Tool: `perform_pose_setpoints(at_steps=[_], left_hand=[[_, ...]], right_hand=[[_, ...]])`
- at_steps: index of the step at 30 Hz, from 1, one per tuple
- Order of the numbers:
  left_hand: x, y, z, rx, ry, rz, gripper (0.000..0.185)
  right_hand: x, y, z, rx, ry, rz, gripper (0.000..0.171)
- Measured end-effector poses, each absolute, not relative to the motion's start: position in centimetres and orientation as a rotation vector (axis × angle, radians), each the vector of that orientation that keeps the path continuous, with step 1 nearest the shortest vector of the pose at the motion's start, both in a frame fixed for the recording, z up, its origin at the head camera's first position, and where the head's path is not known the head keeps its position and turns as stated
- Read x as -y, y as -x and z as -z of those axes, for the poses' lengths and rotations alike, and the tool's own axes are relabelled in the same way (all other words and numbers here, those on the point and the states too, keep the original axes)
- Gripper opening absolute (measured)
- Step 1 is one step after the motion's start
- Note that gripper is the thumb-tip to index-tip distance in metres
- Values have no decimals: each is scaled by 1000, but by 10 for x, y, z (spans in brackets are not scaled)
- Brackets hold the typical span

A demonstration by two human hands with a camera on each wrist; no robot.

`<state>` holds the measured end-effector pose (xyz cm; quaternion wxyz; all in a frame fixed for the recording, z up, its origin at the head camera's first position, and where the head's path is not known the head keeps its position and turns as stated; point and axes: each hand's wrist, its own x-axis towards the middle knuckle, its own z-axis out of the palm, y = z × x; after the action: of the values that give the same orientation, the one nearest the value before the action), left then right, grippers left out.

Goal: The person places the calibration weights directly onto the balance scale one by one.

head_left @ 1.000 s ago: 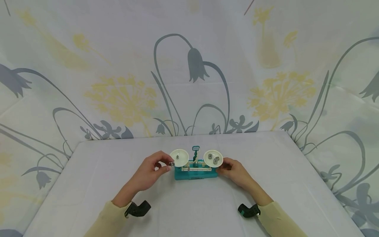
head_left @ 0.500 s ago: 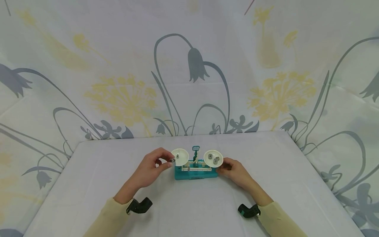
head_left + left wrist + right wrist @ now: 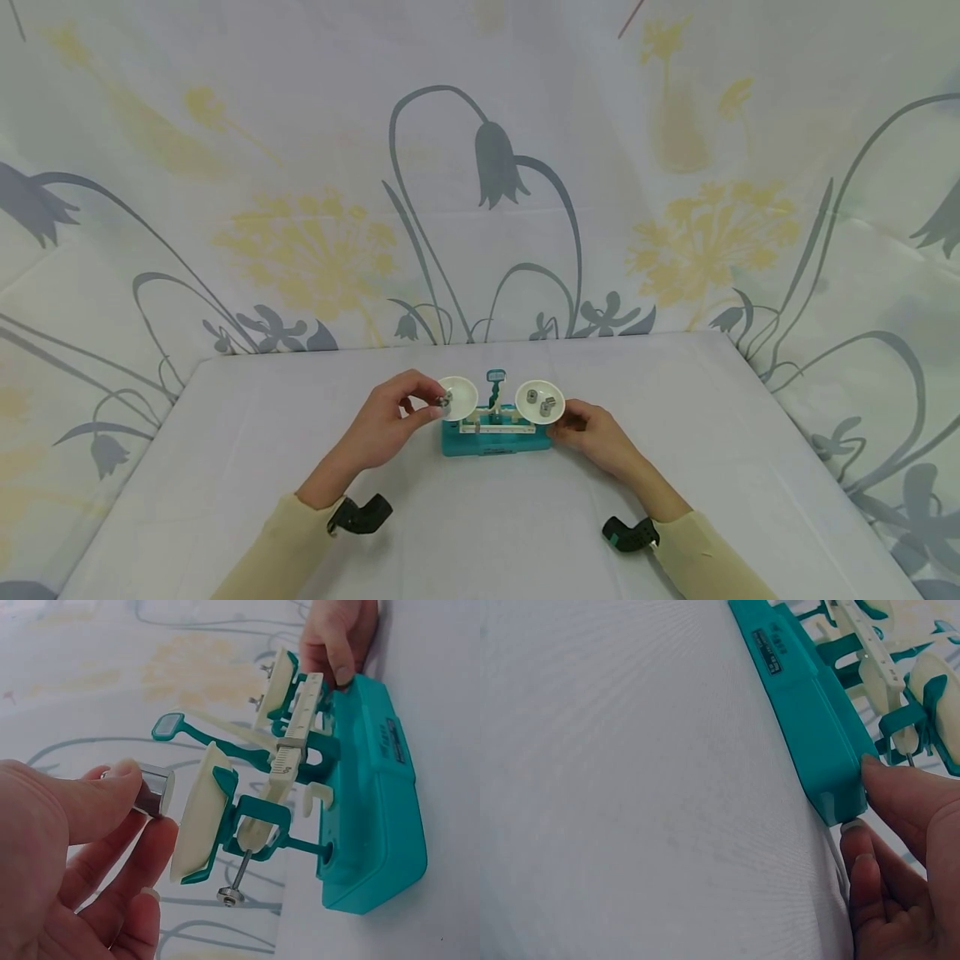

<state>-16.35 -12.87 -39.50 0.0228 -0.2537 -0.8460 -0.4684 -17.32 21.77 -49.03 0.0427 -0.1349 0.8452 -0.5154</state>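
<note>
A teal balance scale point(image 3: 495, 444) with two cream pans stands on the table. My left hand point(image 3: 392, 421) pinches a shiny cylindrical metal weight point(image 3: 156, 787) between thumb and fingers, at the outer rim of the left pan point(image 3: 465, 400). In the left wrist view the weight is just above that pan. A small weight lay in this pan in the earlier head views; the held one now overlaps it. Several metal weights point(image 3: 532, 397) lie in the right pan point(image 3: 548, 388). My right hand point(image 3: 596, 435) grips the right end of the base, thumb point(image 3: 881, 780) on its upper edge, fingers lower down.
A white cloth point(image 3: 480, 533) covers the table. Behind it hangs a flower-print curtain point(image 3: 330, 150). Black wrist cameras point(image 3: 362, 514) sit on both wrists. A metal adjusting screw point(image 3: 231, 896) sticks out from the beam's left end.
My left hand has moved right and slightly up, bringing the weight from beside the left pan to over its rim. The right hand and the scale's base have stayed put.
</note>
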Motion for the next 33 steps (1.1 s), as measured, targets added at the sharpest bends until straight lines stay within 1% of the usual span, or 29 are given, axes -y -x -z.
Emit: perform_pose_setpoints(at_steps=[22, 33], left_hand=[[120, 173, 401, 2627, 784, 1396, 19], [119, 174, 402, 2642, 858, 1357, 18]], right_hand=[[-217, 171, 487, -2597, 422, 1575, 28], [-217, 172, 488, -2596, 409, 1568, 25]])
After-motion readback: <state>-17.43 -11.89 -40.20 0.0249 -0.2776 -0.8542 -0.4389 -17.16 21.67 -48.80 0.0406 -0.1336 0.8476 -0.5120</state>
